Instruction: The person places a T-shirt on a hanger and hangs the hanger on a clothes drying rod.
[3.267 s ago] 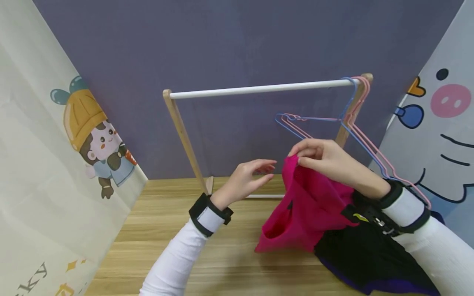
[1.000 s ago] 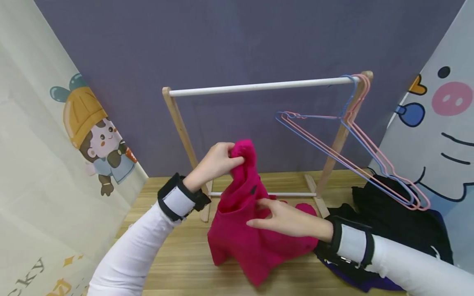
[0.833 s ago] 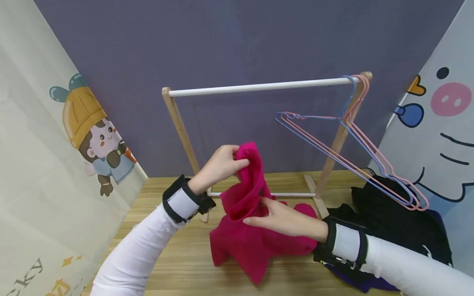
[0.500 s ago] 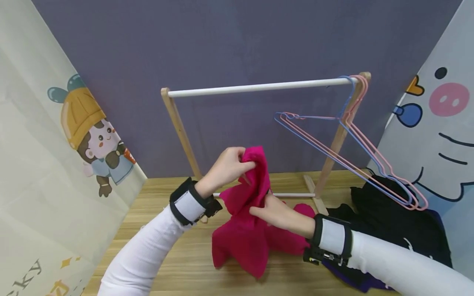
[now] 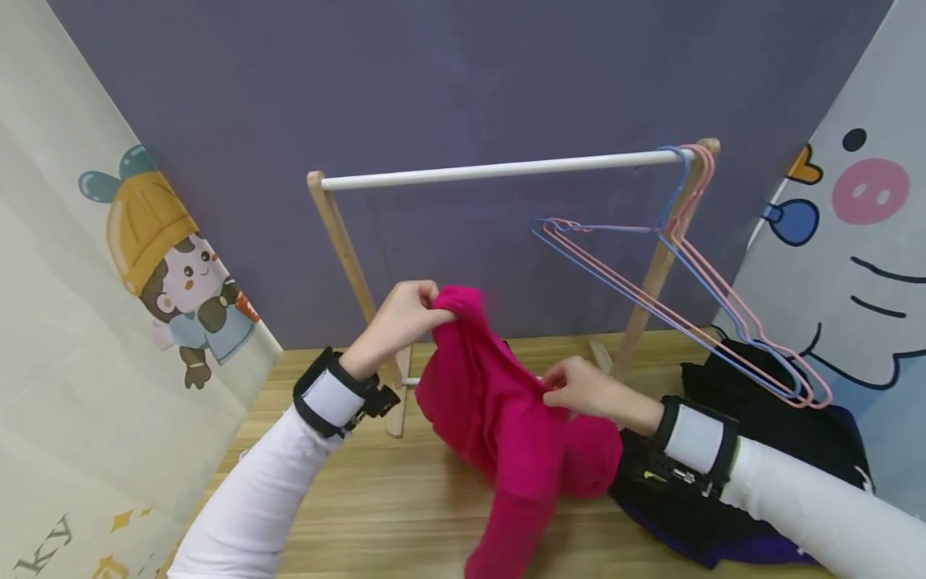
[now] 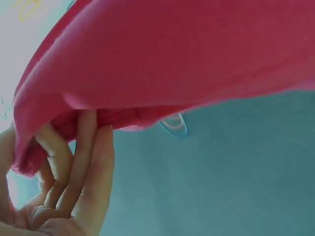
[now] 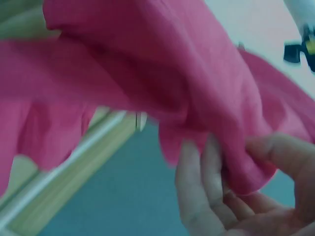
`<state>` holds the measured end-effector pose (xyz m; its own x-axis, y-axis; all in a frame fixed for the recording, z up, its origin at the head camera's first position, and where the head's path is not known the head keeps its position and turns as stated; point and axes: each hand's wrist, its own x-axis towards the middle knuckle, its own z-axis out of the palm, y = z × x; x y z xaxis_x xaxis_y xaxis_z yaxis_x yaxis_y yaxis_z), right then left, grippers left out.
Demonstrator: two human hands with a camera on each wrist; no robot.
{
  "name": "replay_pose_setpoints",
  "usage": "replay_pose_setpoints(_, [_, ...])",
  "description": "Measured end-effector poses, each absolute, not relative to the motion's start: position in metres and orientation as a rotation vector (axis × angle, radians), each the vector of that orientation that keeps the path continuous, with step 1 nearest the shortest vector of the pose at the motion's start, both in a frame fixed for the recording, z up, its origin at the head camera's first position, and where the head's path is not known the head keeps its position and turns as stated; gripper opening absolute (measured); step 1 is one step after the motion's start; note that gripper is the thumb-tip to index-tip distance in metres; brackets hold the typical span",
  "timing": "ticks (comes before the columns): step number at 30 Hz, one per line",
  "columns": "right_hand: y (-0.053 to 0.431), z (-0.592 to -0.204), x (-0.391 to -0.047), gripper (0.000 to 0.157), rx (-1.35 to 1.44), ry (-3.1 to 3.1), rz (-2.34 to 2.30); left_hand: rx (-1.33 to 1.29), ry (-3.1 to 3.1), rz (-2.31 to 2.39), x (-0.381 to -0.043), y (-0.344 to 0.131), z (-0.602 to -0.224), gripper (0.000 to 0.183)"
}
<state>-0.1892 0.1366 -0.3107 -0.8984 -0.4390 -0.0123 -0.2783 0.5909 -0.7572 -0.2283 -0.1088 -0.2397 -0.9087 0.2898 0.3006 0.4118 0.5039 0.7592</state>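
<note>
A magenta long-sleeved top point(image 5: 499, 418) hangs bunched between both hands, in front of the rack. My left hand point(image 5: 398, 322) pinches its upper left edge. In the left wrist view the thumb and fingers point(image 6: 93, 162) meet at a folded edge of the cloth. Further right and lower, my right hand point(image 5: 593, 392) pinches another edge. The right wrist view shows this fold of the top point(image 7: 211, 83) between the thumb and fingers. One sleeve dangles down toward the front, and a rounded bunch of cloth hangs below my right hand.
Behind the top stands a rack with a white rail point(image 5: 477, 172) and wooden legs. Blue and pink hangers point(image 5: 673, 233) hang at its right end. Black and purple clothing point(image 5: 760, 482) lies on the wooden surface point(image 5: 376, 515) at right, partly under my right forearm.
Earlier only my right hand held the top; my left hand has since gripped it too. Over the last half second my hands have moved apart, stretching the cloth's edge between them.
</note>
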Motion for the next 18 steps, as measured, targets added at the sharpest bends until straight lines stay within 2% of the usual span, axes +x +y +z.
replay_pose_setpoints(3, [0.151, -0.301, -0.196, 0.024, -0.542, 2.648, -1.165, -0.586, -2.577, -1.366, -0.230, -0.120, -0.239, 0.026])
replay_pose_setpoints(7, [0.165, -0.286, -0.203, 0.021, -0.517, 2.696, -1.142, -0.583, -2.541, -1.362, -0.232, -0.132, -0.236, 0.029])
replay_pose_setpoints(11, [0.174, -0.267, -0.208, 0.017, -0.577, 2.766, -1.128, -0.556, -2.523, -1.385, -0.231, -0.144, -0.228, 0.032])
replay_pose_setpoints(18, [0.173, -0.227, -0.212, 0.018, -0.696, 2.906, -1.131, -0.489, -2.456, -1.465, -0.222, -0.167, -0.209, 0.031])
